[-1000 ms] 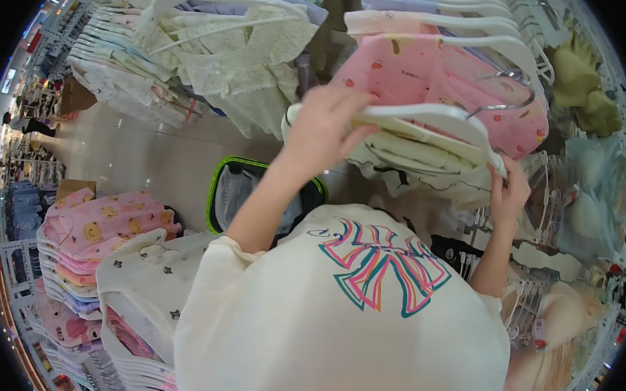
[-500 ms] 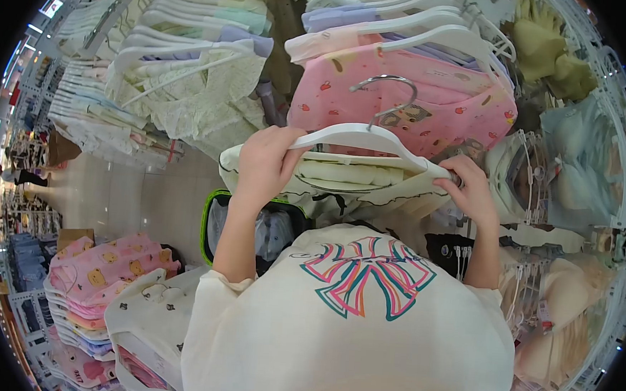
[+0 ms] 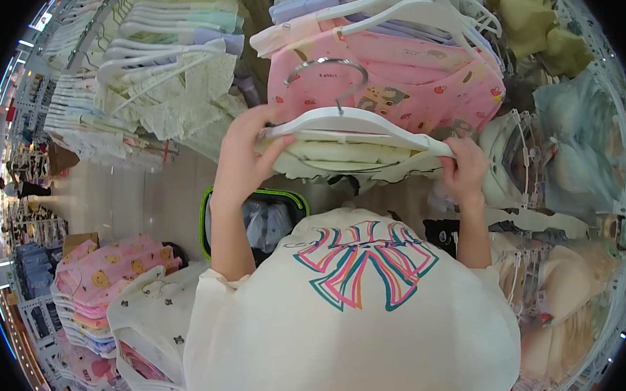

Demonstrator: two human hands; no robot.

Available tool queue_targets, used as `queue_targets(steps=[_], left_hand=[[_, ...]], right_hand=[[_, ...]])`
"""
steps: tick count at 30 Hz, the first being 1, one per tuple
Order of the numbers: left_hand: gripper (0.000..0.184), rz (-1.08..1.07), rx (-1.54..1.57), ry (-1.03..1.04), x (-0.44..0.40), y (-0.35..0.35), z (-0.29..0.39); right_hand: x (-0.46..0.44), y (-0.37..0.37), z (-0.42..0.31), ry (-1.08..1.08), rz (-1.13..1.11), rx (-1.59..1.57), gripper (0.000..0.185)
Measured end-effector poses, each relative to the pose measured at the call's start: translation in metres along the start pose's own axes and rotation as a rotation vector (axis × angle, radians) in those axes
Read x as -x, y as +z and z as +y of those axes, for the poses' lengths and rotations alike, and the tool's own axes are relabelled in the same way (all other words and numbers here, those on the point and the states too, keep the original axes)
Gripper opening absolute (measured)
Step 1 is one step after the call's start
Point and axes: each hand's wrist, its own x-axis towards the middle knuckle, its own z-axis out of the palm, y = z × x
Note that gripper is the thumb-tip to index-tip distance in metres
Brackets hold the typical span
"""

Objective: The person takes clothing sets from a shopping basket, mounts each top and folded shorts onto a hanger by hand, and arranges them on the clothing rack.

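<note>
A white hanger (image 3: 364,120) with a metal hook is held up in front of my chest, carrying a pale cream garment (image 3: 351,155) with dark wavy trim. My left hand (image 3: 246,155) is closed around the left end of the hanger, thumb toward me. At the opposite end, my right hand (image 3: 465,169) grips the hanger tip and the garment's shoulder. Just beyond the hook hangs a pink patterned garment (image 3: 384,81) on the rack, and the hook overlaps it in view without clear contact.
Pale lace garments (image 3: 176,87) hang at the left. Bras (image 3: 572,290) line the right-hand rack. Below my left arm stands a dark container with a green rim (image 3: 202,221). Stacked pink clothes (image 3: 115,266) are at the lower left. A distant person (image 3: 30,189) is in the aisle.
The hanger and its hook have shifted a little left in view, and the hanger sits more level. My right hand's fingers have closed more tightly around its end.
</note>
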Motion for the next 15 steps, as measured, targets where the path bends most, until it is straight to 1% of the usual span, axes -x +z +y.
queue_targets(steps=[1, 4, 6, 8, 10, 12, 14, 15], left_hand=[[0.035, 0.019, 0.017, -0.028, 0.001, -0.003, 0.0], [0.035, 0.119, -0.056, -0.088, 0.018, -0.01, -0.029], [0.032, 0.18, 0.184, -0.36, 0.041, -0.008, -0.073], [0.029, 0.228, 0.397, -0.569, 0.069, -0.003, -0.12], [0.029, 0.23, 0.438, -0.84, 0.119, 0.012, -0.18], [0.027, 0.236, 0.572, -1.129, 0.185, 0.037, -0.232], [0.025, -0.019, 0.227, -1.327, 0.241, 0.065, -0.254], [0.025, 0.099, 0.423, -1.393, 0.25, 0.074, -0.245]], right_hand=[[0.003, -0.002, 0.005, -0.02, 0.006, 0.017, 0.017], [0.009, -0.009, 0.018, -0.061, 0.049, 0.073, 0.014], [0.02, -0.017, 0.026, -0.056, 0.046, 0.106, 0.013], [0.027, -0.019, 0.037, -0.042, 0.045, 0.142, 0.015], [0.036, -0.016, 0.043, -0.034, 0.078, 0.155, 0.016], [0.043, -0.018, 0.047, -0.022, 0.084, 0.176, 0.018], [0.044, -0.022, 0.05, -0.005, 0.093, 0.218, 0.022], [0.044, -0.026, 0.055, -0.001, 0.117, 0.254, 0.025]])
